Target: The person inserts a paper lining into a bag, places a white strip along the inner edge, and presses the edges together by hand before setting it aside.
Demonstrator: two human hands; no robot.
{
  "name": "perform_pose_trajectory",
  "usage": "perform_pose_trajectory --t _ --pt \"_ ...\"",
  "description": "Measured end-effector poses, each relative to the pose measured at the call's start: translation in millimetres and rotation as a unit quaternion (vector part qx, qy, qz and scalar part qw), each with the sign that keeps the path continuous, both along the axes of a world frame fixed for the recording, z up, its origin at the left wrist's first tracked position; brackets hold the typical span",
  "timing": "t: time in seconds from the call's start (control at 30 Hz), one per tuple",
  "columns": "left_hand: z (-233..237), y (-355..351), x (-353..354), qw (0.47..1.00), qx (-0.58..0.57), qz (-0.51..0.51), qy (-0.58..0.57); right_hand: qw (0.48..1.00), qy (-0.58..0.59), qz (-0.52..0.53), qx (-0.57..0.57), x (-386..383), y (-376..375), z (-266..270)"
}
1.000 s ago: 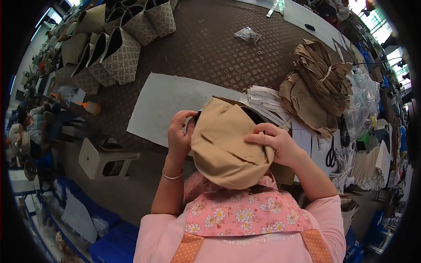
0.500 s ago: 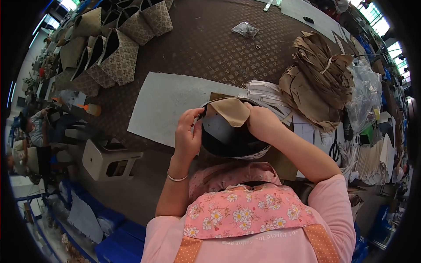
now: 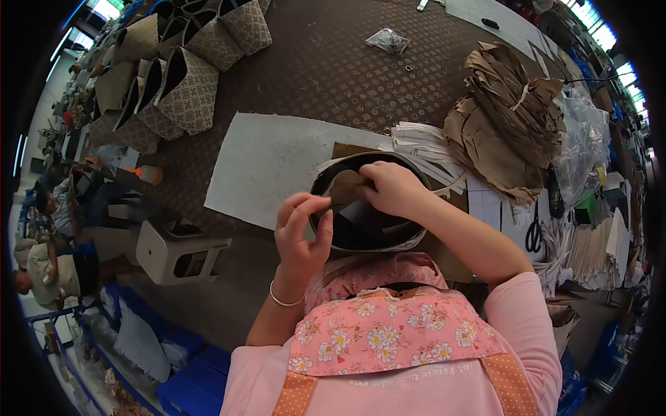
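Observation:
A round dark-lined bag body (image 3: 374,239) stands at the table's near edge, its opening facing up. Over its left rim is my left hand (image 3: 303,229), fingers curled and apart, with nothing seen between them. My right hand (image 3: 392,188) reaches into the opening from the right, fingers closed on a brown piece (image 3: 345,187) inside the bag. Much of that piece lies in shadow. Under the bag are a brown board (image 3: 345,150) and a large pale sheet (image 3: 260,166).
Patterned bags (image 3: 187,90) stand at the upper left. To the right lie white strips (image 3: 423,142), a brown paper bundle (image 3: 506,132), clear plastic (image 3: 583,139) and black scissors (image 3: 533,234). A stool (image 3: 173,253) and two people are at the left.
The brown piece has gone from the bag's upper rim down inside it. My right hand has moved left over the opening, and my left hand has let go of the rim.

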State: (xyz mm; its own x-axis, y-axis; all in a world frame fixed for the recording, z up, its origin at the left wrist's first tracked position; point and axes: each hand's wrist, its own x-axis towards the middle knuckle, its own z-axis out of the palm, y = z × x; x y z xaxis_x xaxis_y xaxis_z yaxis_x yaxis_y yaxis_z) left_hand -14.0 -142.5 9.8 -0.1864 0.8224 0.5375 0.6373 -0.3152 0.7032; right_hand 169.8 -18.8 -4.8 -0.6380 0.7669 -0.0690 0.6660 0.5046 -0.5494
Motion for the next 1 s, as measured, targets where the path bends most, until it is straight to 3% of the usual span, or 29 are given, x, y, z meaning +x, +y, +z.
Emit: perform_pose_trajectory --t 0.07,0.13,0.2,0.3,0.43,0.5,0.53,0.6,0.67,0.73,0.83,0.93,0.97,1.0 --pt "4.9 -12.5 -3.1 0.982 -0.116 -0.136 -0.053 0.997 0.079 -0.007 -0.023 4.9 1.9 -3.1" --pt "17.1 -8.0 8.2 0.97 -0.168 -0.163 -0.071 0.996 0.08 -0.018 -0.036 11.9 1.8 3.0" --pt "12.1 -2.3 14.5 0.95 -0.26 -0.171 -0.001 0.995 0.08 -0.031 -0.05 16.1 -1.7 11.6" --pt "-10.3 10.5 25.5 0.983 -0.163 -0.082 -0.02 0.999 0.036 0.006 -0.035 21.5 -15.1 24.8" --pt "-10.3 21.3 26.5 0.97 -0.21 -0.085 -0.088 0.996 0.006 0.056 -0.072 20.9 -31.5 35.5" --pt "-12.8 25.1 19.2 0.976 -0.153 -0.15 0.037 0.993 -0.053 0.081 -0.074 23.1 -29.5 40.1" --pt "-9.5 24.0 17.5 0.976 -0.153 -0.151 0.038 0.993 -0.052 0.08 -0.074 27.6 -25.7 36.0" --pt "0.5 18.9 14.5 0.977 -0.151 -0.111 0.104 0.999 -0.032 0.003 0.03 43.2 -11.2 23.1" --pt "-2.9 15.0 4.0 0.976 -0.168 -0.087 0.109 0.997 -0.072 -0.04 -0.004 48.9 0.2 35.6" --pt "-2.7 13.4 3.1 0.974 -0.187 -0.063 0.111 0.976 0.01 -0.082 0.199 49.6 0.4 31.6" --pt "-2.2 19.9 17.8 0.99 -0.113 -0.046 0.076 0.965 0.158 0.008 0.211 25.2 -19.8 40.7" --pt "-7.4 23.9 29.9 0.993 -0.112 -0.042 0.005 0.958 0.208 0.083 0.179 7.0 -29.1 12.9" --pt "-6.2 25.4 37.2 0.952 -0.162 -0.069 -0.248 0.958 0.226 0.113 0.137 4.7 -29.9 9.8" --pt "-5.7 26.2 40.6 0.846 -0.202 -0.09 -0.485 0.959 0.225 0.111 0.128 4.7 -26.2 9.5"
